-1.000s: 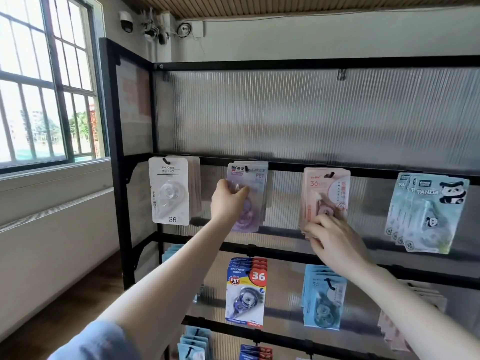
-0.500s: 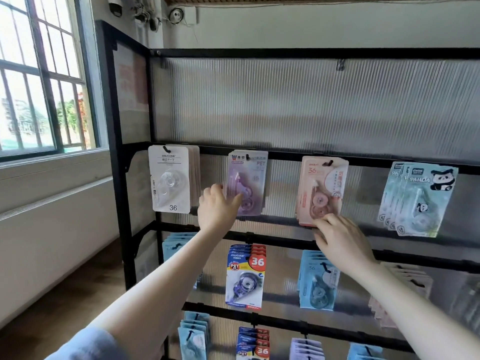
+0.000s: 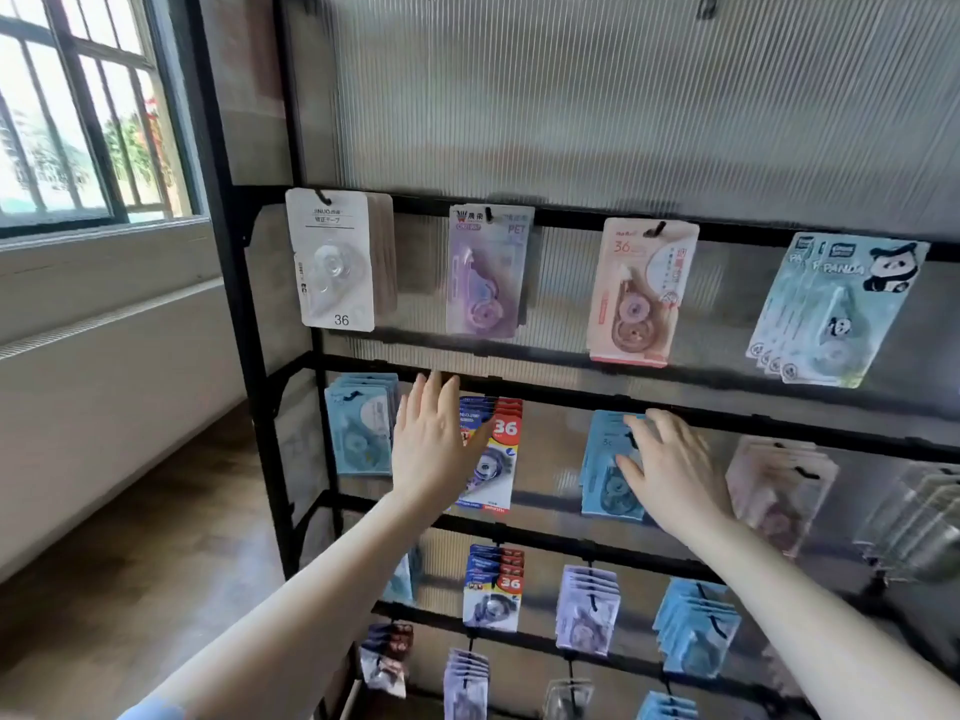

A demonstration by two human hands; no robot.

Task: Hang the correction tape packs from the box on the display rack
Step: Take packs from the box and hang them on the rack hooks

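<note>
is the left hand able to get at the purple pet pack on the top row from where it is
Probably yes. The left hand is open and empty just below the purple PET pack, which hangs at the front of its hook with nothing between them.

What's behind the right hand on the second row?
The right hand covers a stack of blue packs hung from the rack bar. Their left edge and top corner show; the printed front and how many packs hang there are hidden.

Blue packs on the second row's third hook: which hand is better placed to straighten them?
Right hand: its fingers already lie over the blue packs, while the left hand sits by the red-topped packs.
</note>
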